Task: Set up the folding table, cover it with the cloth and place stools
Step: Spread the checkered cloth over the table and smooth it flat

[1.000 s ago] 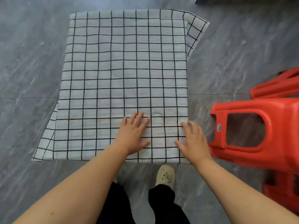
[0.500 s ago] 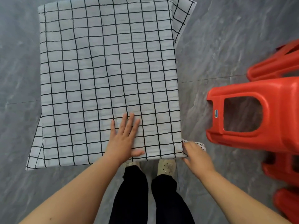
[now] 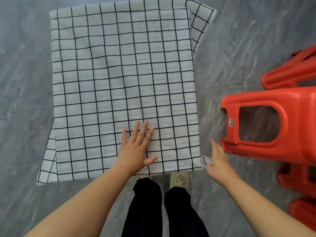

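A white cloth with a black grid [image 3: 123, 69] covers the whole folding table, which is hidden beneath it; corners of the cloth hang down at the near left and far right. My left hand [image 3: 135, 149] lies flat with spread fingers on the cloth near the front edge. My right hand [image 3: 218, 159] is beside the table's near right corner, fingers straight, touching the small hanging cloth corner [image 3: 206, 161]. A stack of red plastic stools [image 3: 273, 122] stands just right of that hand.
Grey marbled floor tiles [image 3: 25, 65] surround the table. More red stool legs [image 3: 290, 72] show at the right edge, behind and below the top stool. My feet in pale shoes [image 3: 179, 179] stand right against the table's front edge.
My right hand left the tabletop, went to the cloth's near right corner and now has straight fingers beside it. My left hand stayed pressed on the cloth. The view shifted slightly.
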